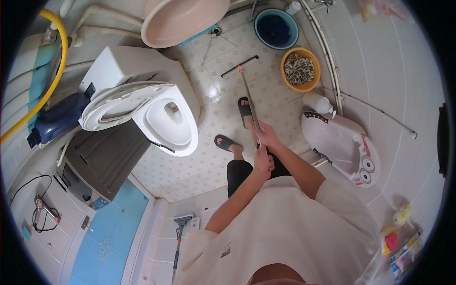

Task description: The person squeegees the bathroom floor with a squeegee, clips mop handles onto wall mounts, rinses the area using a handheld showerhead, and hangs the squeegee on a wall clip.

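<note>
Both of my hands grip the pole of a floor squeegee (248, 93), one above the other. My left hand (263, 160) is wrapped round the pole close to my body, its fingers closed. My right hand (268, 135) closes on the pole a little farther forward. The squeegee's thin dark blade (229, 72) rests on the tiled floor (209, 111) ahead of my feet, slanted across the tiles. A pinkish-red joint (240, 69) links pole and blade. The floor near it looks shiny in places.
A toilet (187, 124) with raised lid stands left, beside a grey-topped washing machine (107, 152). Ahead are a large pink basin (190, 23), a teal tub (257, 29) of dark liquid and a yellow basin (285, 78) of patterned cloth. A white baby bath (335, 137) leans right.
</note>
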A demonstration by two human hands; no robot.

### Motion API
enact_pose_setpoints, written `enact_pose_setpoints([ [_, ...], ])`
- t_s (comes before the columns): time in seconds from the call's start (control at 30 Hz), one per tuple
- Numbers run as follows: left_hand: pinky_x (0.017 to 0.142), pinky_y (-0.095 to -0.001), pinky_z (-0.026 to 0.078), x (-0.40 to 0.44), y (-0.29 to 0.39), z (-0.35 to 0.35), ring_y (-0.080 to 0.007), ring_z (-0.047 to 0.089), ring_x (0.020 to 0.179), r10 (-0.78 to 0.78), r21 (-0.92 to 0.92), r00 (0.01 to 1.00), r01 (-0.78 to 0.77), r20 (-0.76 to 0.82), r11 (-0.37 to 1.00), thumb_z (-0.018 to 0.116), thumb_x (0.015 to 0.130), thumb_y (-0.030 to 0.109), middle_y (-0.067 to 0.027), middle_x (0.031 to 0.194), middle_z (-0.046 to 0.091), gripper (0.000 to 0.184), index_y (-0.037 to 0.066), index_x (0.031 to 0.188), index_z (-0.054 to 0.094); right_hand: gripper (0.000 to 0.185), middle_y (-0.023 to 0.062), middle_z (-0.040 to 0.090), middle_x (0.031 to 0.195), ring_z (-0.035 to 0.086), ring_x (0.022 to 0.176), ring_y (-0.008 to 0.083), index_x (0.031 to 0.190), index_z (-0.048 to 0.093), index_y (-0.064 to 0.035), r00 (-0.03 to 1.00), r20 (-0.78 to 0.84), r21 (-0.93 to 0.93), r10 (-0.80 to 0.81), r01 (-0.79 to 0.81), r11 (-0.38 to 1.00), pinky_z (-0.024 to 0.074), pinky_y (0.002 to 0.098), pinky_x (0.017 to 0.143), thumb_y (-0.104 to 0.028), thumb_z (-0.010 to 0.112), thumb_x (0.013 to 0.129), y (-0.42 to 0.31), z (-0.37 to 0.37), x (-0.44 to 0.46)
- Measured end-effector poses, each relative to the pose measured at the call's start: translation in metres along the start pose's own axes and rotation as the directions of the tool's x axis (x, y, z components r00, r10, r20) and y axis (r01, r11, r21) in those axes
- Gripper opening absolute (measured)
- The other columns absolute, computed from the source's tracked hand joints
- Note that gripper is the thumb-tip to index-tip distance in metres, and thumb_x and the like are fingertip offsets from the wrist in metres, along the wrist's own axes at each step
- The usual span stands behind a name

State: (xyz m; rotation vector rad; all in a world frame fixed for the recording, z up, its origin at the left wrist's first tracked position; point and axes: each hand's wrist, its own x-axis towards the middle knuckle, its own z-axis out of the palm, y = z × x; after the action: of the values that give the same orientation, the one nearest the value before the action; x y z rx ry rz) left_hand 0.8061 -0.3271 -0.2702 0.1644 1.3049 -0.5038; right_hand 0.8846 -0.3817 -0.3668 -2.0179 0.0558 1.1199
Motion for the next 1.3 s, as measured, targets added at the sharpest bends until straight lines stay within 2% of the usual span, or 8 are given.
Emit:
enact_pose_setpoints([
  [0.17, 0.037, -0.0242, 0.02, 0.01, 0.059, 0.016, -0.0085, 0.027, 0.041, 0.035, -0.224, 0.997, -0.019, 0.068, 0.974, 0.041, 0.1, 0.046, 0.0044, 0.059, 0.033, 0.027, 0.021, 0.089, 0.045, 0.056, 0.0193, 0.069, 0.089, 0.068, 0.081, 0.0295, 0.135, 0.053, -0.0055, 0.999, -0.021, -0.026, -0.029, 0.029, 0.999, 0.0509, 0.0395, 0.072, -0.018, 0.062, 0.082, -0.021, 0.013, 0.067],
  [0.33, 0.037, -0.0228, 0.024, 0.059, 0.116, 0.013, -0.0084, 0.035, 0.045, 0.12, -0.104, 0.991, -0.114, 0.058, 0.988, 0.041, 0.102, 0.043, 0.0033, 0.066, 0.042, 0.026, 0.019, 0.095, 0.046, 0.06, 0.0168, 0.07, 0.092, 0.066, 0.075, 0.0259, 0.139, 0.05, -0.0036, 1.0, 0.007, 0.057, 0.0, 0.0, 0.998, 0.0533, 0.034, 0.071, -0.017, 0.063, 0.082, -0.043, 0.031, 0.142],
  [0.63, 0.038, -0.0206, 0.025, -0.053, 0.069, -0.033, -0.0064, 0.033, 0.044, 0.071, 0.209, 0.992, -0.091, 0.1, 0.974, 0.04, 0.103, 0.039, 0.0034, 0.067, 0.043, 0.026, 0.019, 0.114, 0.053, 0.068, 0.0079, 0.061, 0.076, 0.056, 0.058, 0.0149, 0.148, 0.036, -0.009, 0.957, 0.178, 0.501, 0.228, -0.287, 0.817, 0.0449, 0.0279, 0.049, -0.011, 0.061, 0.085, -0.055, 0.029, -0.003],
  [0.73, 0.038, -0.0196, 0.028, -0.061, 0.03, -0.083, -0.0059, 0.034, 0.044, -0.161, 0.029, 0.958, 0.158, 0.236, 0.987, 0.042, 0.102, 0.037, 0.0042, 0.066, 0.044, 0.027, 0.018, 0.118, 0.055, 0.073, 0.008, 0.058, 0.077, 0.056, 0.06, 0.0144, 0.149, 0.031, -0.0084, 0.978, 0.137, 0.666, 0.157, -0.208, 0.717, 0.043, 0.0273, 0.046, -0.008, 0.062, 0.083, -0.012, 0.043, -0.058],
  [0.93, 0.04, -0.0192, 0.034, -0.05, -0.042, -0.154, -0.0054, 0.039, 0.046, -0.452, -0.161, 0.734, 0.595, 0.507, 0.787, 0.047, 0.1, 0.032, 0.0049, 0.064, 0.043, 0.024, 0.012, 0.106, 0.058, 0.084, 0.0064, 0.056, 0.074, 0.052, 0.056, 0.0133, 0.153, 0.022, -0.0077, 0.859, 0.002, 0.722, 0.512, -0.356, 0.594, 0.0393, 0.0275, 0.042, -0.003, 0.062, 0.079, 0.037, 0.067, -0.167],
  [1.03, 0.04, -0.0186, 0.036, -0.023, -0.072, -0.174, -0.0054, 0.042, 0.047, -0.557, -0.11, 0.69, 0.668, 0.462, 0.736, 0.047, 0.099, 0.034, 0.0047, 0.061, 0.044, 0.027, 0.01, 0.101, 0.058, 0.055, 0.0077, 0.057, 0.078, 0.053, 0.06, 0.0156, 0.13, 0.043, -0.001, 0.78, -0.089, 0.818, 0.619, -0.298, 0.492, 0.0442, 0.0311, 0.048, -0.003, 0.061, 0.078, 0.1, 0.093, -0.185],
  [1.2, 0.034, -0.0184, 0.028, 0.019, -0.09, -0.175, -0.0036, 0.033, 0.04, -0.626, -0.085, 0.745, 0.656, 0.231, 0.75, 0.047, 0.098, 0.032, 0.0077, 0.055, 0.04, 0.024, 0.012, 0.089, 0.057, 0.038, 0.0059, 0.053, 0.073, 0.05, 0.057, 0.0138, 0.113, 0.048, 0.0017, 0.8, -0.056, 0.878, 0.598, -0.246, 0.411, 0.0427, 0.031, 0.047, -0.005, 0.062, 0.079, 0.184, 0.11, -0.184],
  [1.3, 0.033, -0.0186, 0.028, 0.038, -0.072, -0.172, -0.0039, 0.032, 0.038, -0.598, -0.104, 0.748, 0.645, 0.287, 0.757, 0.049, 0.097, 0.029, 0.0072, 0.055, 0.041, 0.022, 0.011, 0.086, 0.055, 0.023, 0.0051, 0.053, 0.069, 0.049, 0.052, 0.0124, 0.097, 0.052, 0.0011, 0.811, -0.108, 0.919, 0.574, -0.14, 0.37, 0.04, 0.0291, 0.045, -0.009, 0.065, 0.08, 0.179, 0.113, -0.161],
])
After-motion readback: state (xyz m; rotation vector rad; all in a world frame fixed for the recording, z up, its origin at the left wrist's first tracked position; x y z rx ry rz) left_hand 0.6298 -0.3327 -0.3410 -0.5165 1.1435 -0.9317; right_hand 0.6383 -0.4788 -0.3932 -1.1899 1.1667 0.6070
